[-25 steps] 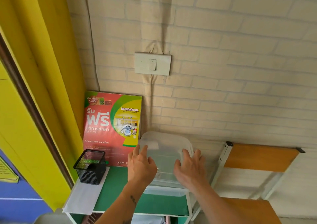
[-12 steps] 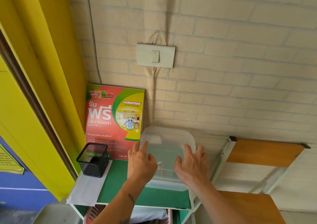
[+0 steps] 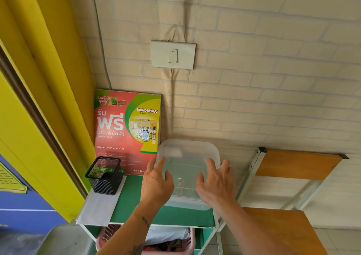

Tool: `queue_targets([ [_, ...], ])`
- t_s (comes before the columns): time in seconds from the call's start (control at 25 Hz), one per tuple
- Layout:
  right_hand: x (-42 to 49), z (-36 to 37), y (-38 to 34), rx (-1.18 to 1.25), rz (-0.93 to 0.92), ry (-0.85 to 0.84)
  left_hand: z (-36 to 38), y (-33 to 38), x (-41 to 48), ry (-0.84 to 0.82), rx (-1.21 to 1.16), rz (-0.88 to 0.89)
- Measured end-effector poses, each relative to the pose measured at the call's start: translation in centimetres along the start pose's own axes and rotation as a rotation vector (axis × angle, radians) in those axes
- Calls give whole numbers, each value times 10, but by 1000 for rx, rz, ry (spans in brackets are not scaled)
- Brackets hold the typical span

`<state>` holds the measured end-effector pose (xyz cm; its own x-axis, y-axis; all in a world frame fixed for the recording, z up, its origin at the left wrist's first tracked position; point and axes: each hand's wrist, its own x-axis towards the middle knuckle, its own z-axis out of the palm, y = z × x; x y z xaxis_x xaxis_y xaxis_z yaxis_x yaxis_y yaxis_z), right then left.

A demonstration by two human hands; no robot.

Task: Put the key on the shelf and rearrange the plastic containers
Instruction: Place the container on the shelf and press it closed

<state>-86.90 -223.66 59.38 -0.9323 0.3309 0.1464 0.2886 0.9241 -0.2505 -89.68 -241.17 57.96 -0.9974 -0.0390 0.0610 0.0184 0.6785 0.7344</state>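
A clear plastic container point(image 3: 187, 153) with a lid sits on the green shelf top point(image 3: 132, 206), close to the brick wall. It seems to rest on a second clear container point(image 3: 193, 206) whose rim shows below it. Through the lid I make out a small metal thing, perhaps the key point(image 3: 180, 184). My left hand point(image 3: 156, 182) lies over the lid's left side and my right hand point(image 3: 216, 184) over its right side. Both have spread fingers and grip nothing.
A black mesh pen holder point(image 3: 105, 174) stands on white paper at the shelf's left. A red laundry poster point(image 3: 127, 130) leans on the wall behind. A pink basket point(image 3: 172, 243) sits on the lower shelf. A wooden rack point(image 3: 293, 167) is at the right.
My fingers have spread and loosened on the lid. The container has stayed in place while my view drew back a little.
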Motion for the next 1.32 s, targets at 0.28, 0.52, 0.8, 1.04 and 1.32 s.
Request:
queue_targets([
  [0.28, 17, -4, 12, 40, -63, -101, 3, 6, 1, -12, 98, -22],
  [0.52, 22, -6, 13, 7, -186, -177, -5, 31, 24, -60, 395, 333],
  [0.8, 26, 7, 15, -100, -266, -279, 5, 11, 35, -254, 626, 376],
  [1.04, 30, 17, 19, -117, -255, -244, 12, 6, 43, -240, 672, 381],
  [1.32, 32, 7, 16, -85, -238, -325, 3, 21, 38, -259, 632, 352],
])
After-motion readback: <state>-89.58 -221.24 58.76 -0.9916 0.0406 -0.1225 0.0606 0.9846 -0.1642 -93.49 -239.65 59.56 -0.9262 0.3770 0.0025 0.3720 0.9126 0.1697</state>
